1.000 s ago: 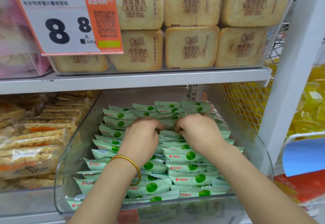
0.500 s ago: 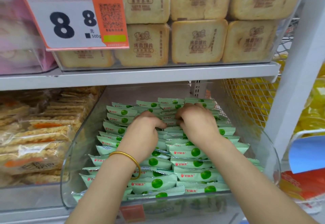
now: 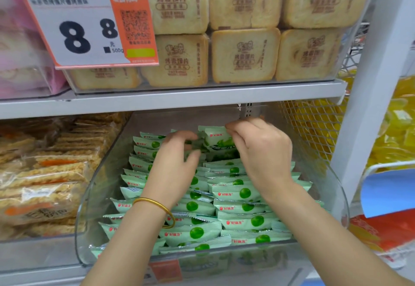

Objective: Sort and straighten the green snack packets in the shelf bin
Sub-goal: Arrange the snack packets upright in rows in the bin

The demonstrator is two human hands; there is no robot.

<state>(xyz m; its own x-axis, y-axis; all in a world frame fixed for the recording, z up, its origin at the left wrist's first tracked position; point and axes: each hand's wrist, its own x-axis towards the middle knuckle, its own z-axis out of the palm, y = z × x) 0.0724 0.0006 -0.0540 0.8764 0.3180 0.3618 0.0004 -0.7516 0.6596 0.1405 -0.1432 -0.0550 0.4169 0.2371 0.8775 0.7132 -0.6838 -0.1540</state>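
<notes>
A clear plastic shelf bin (image 3: 334, 187) holds several pale green snack packets (image 3: 235, 193) with green dots, lying in overlapping rows. My right hand (image 3: 262, 151) is at the back of the bin and pinches a small bunch of green packets (image 3: 216, 139), lifted above the rows. My left hand (image 3: 174, 164), with a gold bangle on its wrist, hovers just left of that bunch with its fingers curled and apart, holding nothing that I can see. Both forearms hide the middle rows.
The metal shelf (image 3: 170, 100) above carries a bin of toast-slice packs (image 3: 244, 54) and an orange price tag (image 3: 89, 27). A bin of rice-cracker bars (image 3: 45, 173) stands on the left. A wire mesh divider (image 3: 312, 128) and white upright (image 3: 370, 83) border the right.
Both hands have moved from the middle rows toward the back of the bin. My right hand has lifted a bunch of packets, and my left hand has come off the packets.
</notes>
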